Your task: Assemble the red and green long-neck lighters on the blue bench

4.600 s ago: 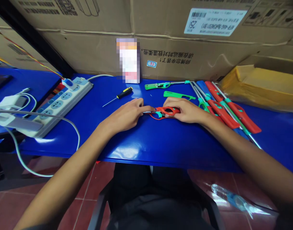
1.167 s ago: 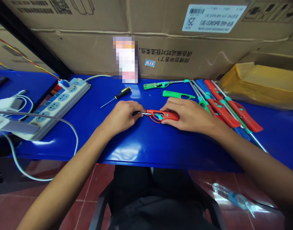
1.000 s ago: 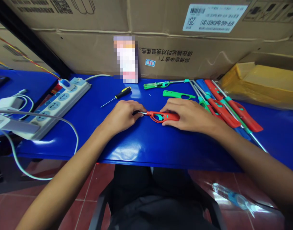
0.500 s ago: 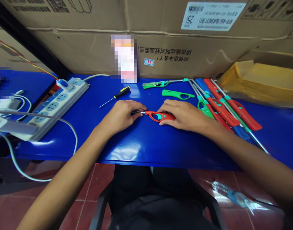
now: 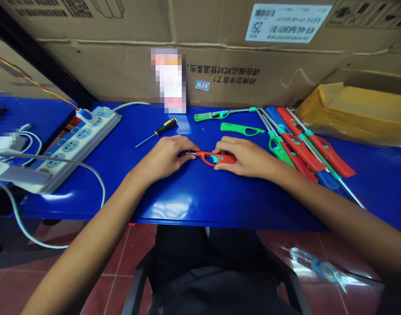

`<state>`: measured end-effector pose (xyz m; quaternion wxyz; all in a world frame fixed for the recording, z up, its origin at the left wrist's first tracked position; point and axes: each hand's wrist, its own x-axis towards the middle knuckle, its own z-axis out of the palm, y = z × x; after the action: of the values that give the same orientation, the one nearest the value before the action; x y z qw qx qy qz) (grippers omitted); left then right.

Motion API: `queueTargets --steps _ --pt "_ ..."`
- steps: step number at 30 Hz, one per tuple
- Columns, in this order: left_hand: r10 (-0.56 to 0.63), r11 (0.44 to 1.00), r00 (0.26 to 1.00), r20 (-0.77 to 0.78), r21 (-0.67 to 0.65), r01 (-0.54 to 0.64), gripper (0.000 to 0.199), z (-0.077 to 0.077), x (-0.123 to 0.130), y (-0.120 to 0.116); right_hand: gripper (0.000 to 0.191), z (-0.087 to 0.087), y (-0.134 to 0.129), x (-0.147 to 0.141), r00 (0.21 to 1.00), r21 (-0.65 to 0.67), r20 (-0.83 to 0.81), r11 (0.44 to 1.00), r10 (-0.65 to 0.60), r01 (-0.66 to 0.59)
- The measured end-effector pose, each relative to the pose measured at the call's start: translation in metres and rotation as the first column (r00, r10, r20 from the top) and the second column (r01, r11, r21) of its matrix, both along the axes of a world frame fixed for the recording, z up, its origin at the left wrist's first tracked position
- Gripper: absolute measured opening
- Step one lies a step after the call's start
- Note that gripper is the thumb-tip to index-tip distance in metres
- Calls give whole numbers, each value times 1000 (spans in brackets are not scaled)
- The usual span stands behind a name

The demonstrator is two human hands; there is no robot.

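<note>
A red long-necked lighter (image 5: 225,159) with a teal trigger lies sideways between my hands, low over the blue table. My right hand (image 5: 241,155) is closed around its handle end. With fingers bent, my left hand (image 5: 174,153) grips the metal neck, most of which it covers. Beyond them rests a black and yellow screwdriver (image 5: 166,126). Past my right hand lie a loose green casing half (image 5: 241,129) and a green lighter (image 5: 211,116) with its inside exposed.
Several red, green and blue lighters (image 5: 304,151) are heaped to the right, before an open cardboard box (image 5: 361,113). A white power strip (image 5: 79,146) with cables stands left. A large carton (image 5: 220,52) walls the back. A blurred upright thing (image 5: 170,83) leans there.
Both hands keep their hold on the red lighter, with hardly any movement. The whole view has shifted very slightly.
</note>
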<state>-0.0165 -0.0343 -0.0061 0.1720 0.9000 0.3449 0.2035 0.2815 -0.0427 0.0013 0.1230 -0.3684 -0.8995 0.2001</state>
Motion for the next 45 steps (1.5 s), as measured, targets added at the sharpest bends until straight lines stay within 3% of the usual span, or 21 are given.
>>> queueTargets --steps 6,10,13,20,28,34,38,45 --pt "-53 998 998 -27 -27 52 30 3 3 4 24 1 2 0 1000 -24 8 1000 -3 3" --pt "-109 994 990 -94 -36 106 40 10 16 6 24 1 0 1 1000 10 22 1000 2 -2" --pt "-162 987 976 -147 -27 160 35 9 25 8 26 -2 -2 0 999 43 49 999 -22 20" --pt "-132 991 985 -114 15 135 35 -1 24 8 29 3 -1 6 997 26 77 1000 -6 4" --pt "-131 989 981 -143 44 138 33 -1 26 8 25 9 0 13 992 -23 128 1000 17 -14" --pt "-114 984 969 -218 108 140 34 -1 29 2 28 15 -9 14 970 137 239 987 51 -86" --pt "-99 980 963 -250 145 138 34 -2 31 -4 29 15 -16 17 938 261 348 960 5 -102" --pt "-38 965 945 -326 234 120 39 -2 35 -15 37 2 -29 16 944 310 322 950 -72 -34"
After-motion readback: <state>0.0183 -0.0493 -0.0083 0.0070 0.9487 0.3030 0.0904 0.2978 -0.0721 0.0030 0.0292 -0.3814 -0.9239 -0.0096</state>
